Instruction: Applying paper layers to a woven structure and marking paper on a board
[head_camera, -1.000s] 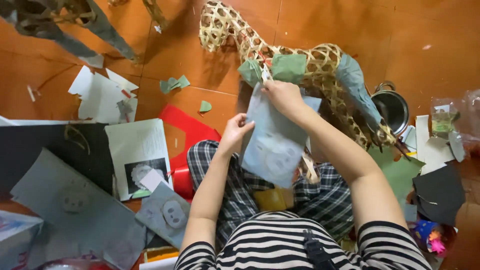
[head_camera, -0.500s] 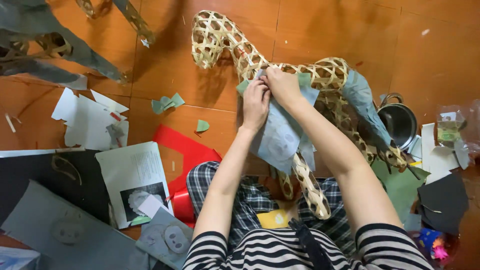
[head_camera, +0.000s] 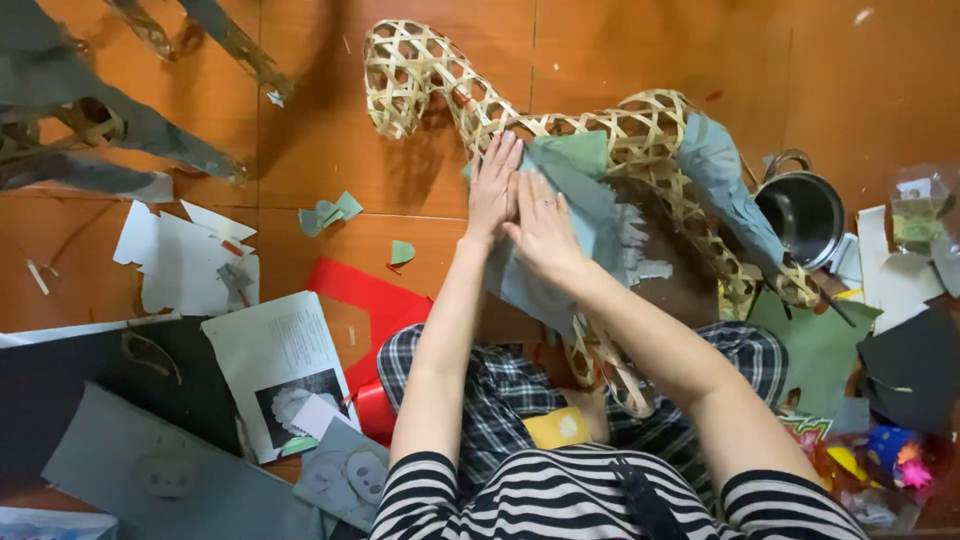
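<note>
Seated on the orange-brown wooden floor (head_camera: 620, 60), legs in checked trousers, striped top. Both hands are up on the open-weave bamboo animal frame (head_camera: 440, 75), which lies across the lap and runs out toward 12 o'clock, its curved neck hooking off to 11.

Left hand (head_camera: 493, 185): flat, fingers straight and close together, palm down on the frame where neck meets body. Right hand (head_camera: 545, 225): just beside it, touching at the thumbs, fingers spread a little, pressing on the grey-blue sheet of paper (head_camera: 590, 235) that drapes over the frame's back. Neither hand grips anything; both lie flat on the surface.

Handling, as a judgement: the paper looks thin, limp and easily torn (its ragged edge at 3 o'clock suggests as much), so flat palms suit it better than a pinch. The frame looks light, springy and hollow; it would likely dent under hard pressure and is best held by the woven strips of body or leg, not the papered patches.

Round about:
- a steel pot with a handle (head_camera: 805, 210) at 2 o'clock, beyond the frame's rear
- green paper scraps (head_camera: 330, 212) at 10 o'clock
- a red sheet (head_camera: 350, 300) at 9, beside the left forearm
- a printed booklet page with a dark picture (head_camera: 280, 375) at 8
- a large dark grey card (head_camera: 130, 460) at 7, and another papered frame (head_camera: 90, 130) at far 10 (blurred, hard to read).
</note>
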